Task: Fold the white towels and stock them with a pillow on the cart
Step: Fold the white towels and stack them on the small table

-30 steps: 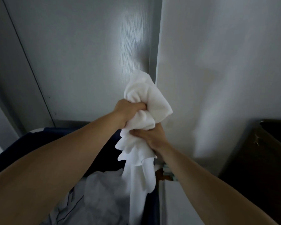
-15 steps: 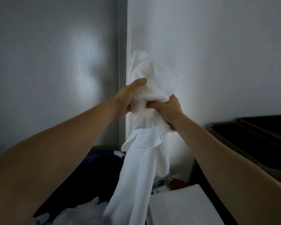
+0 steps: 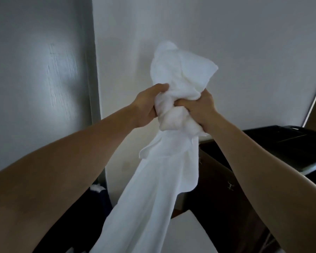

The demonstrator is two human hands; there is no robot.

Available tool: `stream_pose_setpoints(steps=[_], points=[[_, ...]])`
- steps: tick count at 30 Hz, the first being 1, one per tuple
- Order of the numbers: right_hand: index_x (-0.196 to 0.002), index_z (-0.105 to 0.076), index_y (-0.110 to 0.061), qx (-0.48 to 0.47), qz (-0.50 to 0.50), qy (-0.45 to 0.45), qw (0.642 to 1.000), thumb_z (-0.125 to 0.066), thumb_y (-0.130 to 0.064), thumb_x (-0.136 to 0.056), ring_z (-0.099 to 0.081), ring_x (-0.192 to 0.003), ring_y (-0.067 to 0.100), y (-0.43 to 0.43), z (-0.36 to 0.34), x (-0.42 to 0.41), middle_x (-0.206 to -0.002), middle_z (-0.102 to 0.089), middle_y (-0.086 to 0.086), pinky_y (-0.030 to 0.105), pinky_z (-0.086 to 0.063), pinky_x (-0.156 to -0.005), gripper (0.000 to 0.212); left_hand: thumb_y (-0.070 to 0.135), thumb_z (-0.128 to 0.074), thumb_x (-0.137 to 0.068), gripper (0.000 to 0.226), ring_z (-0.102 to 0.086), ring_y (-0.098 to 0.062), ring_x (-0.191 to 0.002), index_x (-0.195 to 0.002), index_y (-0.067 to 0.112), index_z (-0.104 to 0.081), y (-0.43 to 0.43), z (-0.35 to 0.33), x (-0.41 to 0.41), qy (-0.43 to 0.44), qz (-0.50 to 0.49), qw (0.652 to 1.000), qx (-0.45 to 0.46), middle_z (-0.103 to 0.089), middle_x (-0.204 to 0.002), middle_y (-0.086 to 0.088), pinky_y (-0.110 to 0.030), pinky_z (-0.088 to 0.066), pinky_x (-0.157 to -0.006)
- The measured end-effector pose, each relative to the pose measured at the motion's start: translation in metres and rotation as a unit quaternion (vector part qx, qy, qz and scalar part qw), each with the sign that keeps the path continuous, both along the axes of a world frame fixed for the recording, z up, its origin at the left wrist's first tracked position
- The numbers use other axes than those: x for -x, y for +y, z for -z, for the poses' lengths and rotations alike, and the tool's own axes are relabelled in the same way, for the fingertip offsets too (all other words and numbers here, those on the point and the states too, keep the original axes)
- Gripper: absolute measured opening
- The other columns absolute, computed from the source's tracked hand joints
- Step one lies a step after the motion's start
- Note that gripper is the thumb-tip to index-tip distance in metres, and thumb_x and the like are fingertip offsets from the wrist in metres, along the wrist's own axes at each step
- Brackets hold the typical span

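- Far left: grey panel (image 3: 44, 79); dark bin (image 3: 67, 216) low under the left forearm, contents hidden.
- Gripping towel (image 3: 181, 79) with left hand (image 3: 147, 108): fingers curled into the bunched cloth, thumb on top.
- Towel held in mid-air in front of the wall: wad sticking up above both fists, long tail hanging below frame, between bin and white slab (image 3: 188, 232).
- Gripping the same wad with right hand (image 3: 201, 110): fingers closed round it, just beside the left.
- Right: black unit (image 3: 285, 143), apart from towel; possibly the cart, can't confirm.
- Looks like hunting for an edge; not folded yet.
- Risks:
  - Both fists on 1 wad, no corner found → twisted cloth, crooked fold.
  - Tail end out of sight → may snag on the bin or drag.
  - Regripping with both hands at once → drop.
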State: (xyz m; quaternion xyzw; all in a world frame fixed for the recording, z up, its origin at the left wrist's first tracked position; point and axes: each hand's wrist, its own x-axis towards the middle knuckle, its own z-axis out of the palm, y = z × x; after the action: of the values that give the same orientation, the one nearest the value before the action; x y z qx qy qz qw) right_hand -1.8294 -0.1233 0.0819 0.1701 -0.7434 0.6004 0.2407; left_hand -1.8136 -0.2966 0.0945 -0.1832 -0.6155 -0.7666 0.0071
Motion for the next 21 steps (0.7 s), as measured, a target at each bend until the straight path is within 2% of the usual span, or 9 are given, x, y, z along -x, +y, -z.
stream_pose_setpoints(steps=[2,5,8,9,12,15,17,19,21], points=[[-0.109,-0.067,-0.028,0.004,-0.004,0.002,1.0,-0.082,-0.039,-0.06,-0.072,-0.082,0.002,0.022,-0.001,0.011,-0.094,-0.075,-0.011,0.022,-0.057,-0.064,0.053,0.029,-0.054,-0.098,0.049,-0.064,-0.028,-0.108,-0.135,-0.003,-0.055,0.024,-0.001,0.007,0.007,0.001,1.0,0.003,-0.066,-0.122,-0.015,-0.035,-0.053,-0.086],[-0.108,-0.066,-0.03,0.023,-0.022,-0.014,0.999,-0.082,-0.037,-0.059,-0.072,-0.077,0.002,0.058,0.002,0.029,-0.089,-0.075,-0.017,0.016,-0.055,-0.056,0.052,0.029,-0.053,-0.097,0.049,-0.062,-0.032,-0.114,-0.135,-0.001,-0.055,0.06,0.004,0.024,0.006,-0.01,1.0,-0.003,-0.064,-0.128,-0.018,-0.042,-0.05,-0.098],[-0.104,-0.066,-0.033,0.029,-0.028,-0.008,0.999,-0.081,-0.041,-0.053,-0.07,-0.075,-0.002,0.092,0.006,0.046,-0.087,-0.073,-0.022,0.013,-0.052,-0.053,0.053,0.031,-0.052,-0.088,0.041,-0.067,-0.023,-0.095,-0.12,0.011,-0.067,0.079,0.018,0.037,-0.003,-0.008,1.0,-0.03,-0.067,-0.113,-0.01,-0.034,-0.055,-0.079],[-0.103,-0.066,-0.033,0.032,-0.035,-0.008,0.999,-0.081,-0.041,-0.052,-0.07,-0.075,-0.002,0.101,0.007,0.051,-0.088,-0.073,-0.022,0.014,-0.053,-0.054,0.054,0.031,-0.051,-0.083,0.04,-0.066,-0.019,-0.094,-0.117,0.019,-0.069,0.081,0.029,0.039,0.003,0.003,1.0,-0.009,-0.067,-0.112,-0.005,-0.032,-0.054,-0.08],[-0.103,-0.065,-0.032,0.029,-0.055,-0.017,0.998,-0.085,-0.036,-0.052,-0.072,-0.076,0.002,0.125,0.011,0.065,-0.09,-0.074,-0.017,0.021,-0.057,-0.059,0.055,0.024,-0.063,-0.081,0.067,-0.055,-0.017,-0.127,-0.143,0.042,-0.044,0.082,0.081,0.042,-0.011,0.054,0.979,0.195,-0.056,-0.14,0.008,-0.043,-0.045,-0.106],[-0.102,-0.066,-0.03,0.027,-0.069,-0.015,0.997,-0.086,-0.032,-0.055,-0.072,-0.076,0.003,0.14,0.012,0.074,-0.089,-0.075,-0.014,0.02,-0.057,-0.058,0.052,0.025,-0.087,-0.072,0.113,-0.036,-0.015,-0.139,-0.155,0.044,-0.012,0.088,0.136,0.039,-0.072,0.058,0.889,0.448,-0.036,-0.153,0.014,-0.044,-0.034,-0.116],[-0.104,-0.066,-0.028,0.018,-0.077,-0.007,0.997,-0.085,-0.032,-0.056,-0.072,-0.075,0.002,0.144,0.011,0.077,-0.087,-0.075,-0.014,0.018,-0.056,-0.057,0.051,0.029,-0.087,-0.075,0.1,-0.043,-0.015,-0.134,-0.154,0.034,-0.026,0.096,0.159,0.038,-0.096,0.002,0.859,0.502,-0.045,-0.147,0.011,-0.042,-0.038,-0.114],[-0.103,-0.065,-0.03,0.011,-0.079,-0.004,0.997,-0.084,-0.035,-0.056,-0.072,-0.076,0.003,0.148,0.01,0.08,-0.088,-0.075,-0.015,0.019,-0.057,-0.058,0.052,0.027,-0.079,-0.083,0.062,-0.057,-0.021,-0.119,-0.139,0.019,-0.053,0.103,0.166,0.041,-0.103,-0.079,0.848,0.514,-0.061,-0.13,0.0,-0.041,-0.046,-0.106],[-0.103,-0.065,-0.031,0.01,-0.076,-0.001,0.997,-0.084,-0.037,-0.054,-0.072,-0.075,0.002,0.156,0.008,0.086,-0.088,-0.074,-0.016,0.019,-0.057,-0.058,0.053,0.02,-0.074,-0.086,0.039,-0.061,-0.023,-0.109,-0.123,0.012,-0.065,0.109,0.162,0.046,-0.1,-0.125,0.847,0.508,-0.066,-0.118,-0.005,-0.038,-0.05,-0.099]])
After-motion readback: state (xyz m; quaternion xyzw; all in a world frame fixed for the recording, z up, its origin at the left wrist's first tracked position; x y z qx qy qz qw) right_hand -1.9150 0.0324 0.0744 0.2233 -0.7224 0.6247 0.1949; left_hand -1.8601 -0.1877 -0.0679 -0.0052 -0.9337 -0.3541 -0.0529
